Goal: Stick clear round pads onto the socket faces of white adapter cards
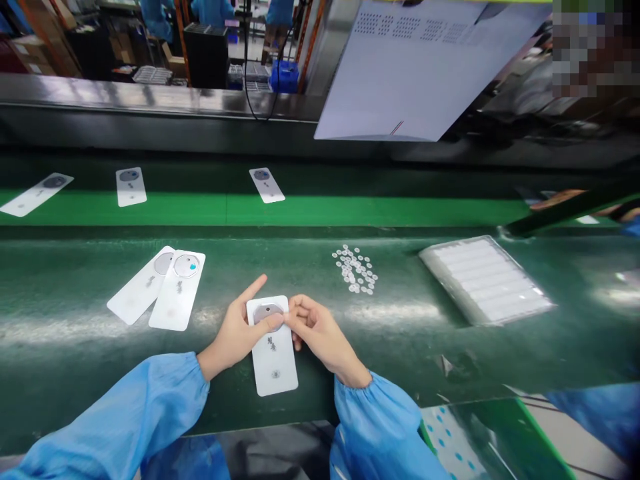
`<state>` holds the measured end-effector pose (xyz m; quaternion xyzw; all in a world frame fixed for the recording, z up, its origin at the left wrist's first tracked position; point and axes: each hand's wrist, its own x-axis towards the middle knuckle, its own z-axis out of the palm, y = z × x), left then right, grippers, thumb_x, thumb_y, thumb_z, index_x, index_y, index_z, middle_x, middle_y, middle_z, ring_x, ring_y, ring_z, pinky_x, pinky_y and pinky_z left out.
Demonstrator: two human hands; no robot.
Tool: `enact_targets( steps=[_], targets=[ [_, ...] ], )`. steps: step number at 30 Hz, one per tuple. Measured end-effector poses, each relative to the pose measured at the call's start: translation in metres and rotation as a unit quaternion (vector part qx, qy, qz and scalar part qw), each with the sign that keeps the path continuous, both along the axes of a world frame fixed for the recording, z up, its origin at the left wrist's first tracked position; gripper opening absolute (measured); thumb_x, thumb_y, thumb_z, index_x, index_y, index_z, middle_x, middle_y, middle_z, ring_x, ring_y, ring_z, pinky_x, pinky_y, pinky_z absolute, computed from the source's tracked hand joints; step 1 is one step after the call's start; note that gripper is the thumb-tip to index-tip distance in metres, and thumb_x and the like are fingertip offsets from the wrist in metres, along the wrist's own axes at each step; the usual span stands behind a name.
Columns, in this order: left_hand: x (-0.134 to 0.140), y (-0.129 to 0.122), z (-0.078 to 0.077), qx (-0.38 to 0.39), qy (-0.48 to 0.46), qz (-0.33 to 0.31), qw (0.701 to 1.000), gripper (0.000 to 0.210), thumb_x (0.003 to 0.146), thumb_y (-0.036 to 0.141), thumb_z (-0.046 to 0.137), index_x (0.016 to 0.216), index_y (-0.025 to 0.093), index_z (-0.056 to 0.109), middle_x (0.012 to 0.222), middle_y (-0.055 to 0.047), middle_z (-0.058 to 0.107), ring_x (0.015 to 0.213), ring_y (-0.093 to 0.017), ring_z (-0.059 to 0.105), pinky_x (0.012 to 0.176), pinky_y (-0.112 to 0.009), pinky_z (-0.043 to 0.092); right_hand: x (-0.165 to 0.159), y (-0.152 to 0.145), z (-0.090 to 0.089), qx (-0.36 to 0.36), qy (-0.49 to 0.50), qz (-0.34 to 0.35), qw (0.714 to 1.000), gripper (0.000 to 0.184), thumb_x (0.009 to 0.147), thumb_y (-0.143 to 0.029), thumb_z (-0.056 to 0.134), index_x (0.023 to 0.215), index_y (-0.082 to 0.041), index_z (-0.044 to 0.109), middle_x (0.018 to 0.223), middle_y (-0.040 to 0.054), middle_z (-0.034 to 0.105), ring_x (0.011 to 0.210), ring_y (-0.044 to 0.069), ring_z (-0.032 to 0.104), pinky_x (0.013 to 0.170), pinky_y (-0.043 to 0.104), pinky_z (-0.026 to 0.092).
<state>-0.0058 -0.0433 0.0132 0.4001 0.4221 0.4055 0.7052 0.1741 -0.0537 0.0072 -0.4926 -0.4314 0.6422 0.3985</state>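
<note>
My left hand [239, 330] grips a white phone-shaped panel [275, 373] by its left side. The thumb presses on the grey octagonal patch near the panel's top, and the index finger points away. My right hand [317, 330] is closed in a pinch at the panel's upper right edge, thumb and index tips touching the patch's border. Whatever lies between those tips is too small to make out. To the left, two similar panels overlap: one panel [176, 303] shows a blue dot in its patch and lies over the other panel [137, 293].
Small clear round discs [355, 270] lie scattered right of my hands. Farther right sits a clear-wrapped tray [483, 280] of white strips. Several panels, among them one panel [267, 187], rest on the green belt [320, 212]. A white sheet [400, 73] hangs above. At far right a co-worker's hand [557, 199] shows.
</note>
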Motion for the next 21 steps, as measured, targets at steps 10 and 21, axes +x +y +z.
enact_targets(
  steps=[10,21],
  targets=[
    [0.004,-0.002,-0.011,0.012,-0.008,0.056,0.998,0.058,0.070,0.031,0.086,0.121,0.012,0.066,0.089,-0.007,0.073,0.075,-0.016,0.067,0.068,-0.025,0.053,-0.006,-0.038,-0.008,-0.015,-0.106,0.192,0.975,0.043,0.089,-0.059,0.066,0.087,-0.016,0.068,0.066,0.0025,0.066,0.052,0.014,0.057,0.045,0.023,0.046],
    [-0.112,0.114,0.054,0.213,0.383,0.126,0.890,0.050,0.086,0.032,0.077,0.130,0.020,0.060,0.127,-0.014,0.068,0.120,-0.025,0.064,0.102,-0.037,0.051,0.002,0.105,0.027,0.068,-0.143,-0.108,0.981,0.042,0.076,-0.059,0.075,0.075,-0.018,0.066,0.049,0.0003,0.055,0.038,0.011,0.040,0.033,0.023,0.027]
  ],
)
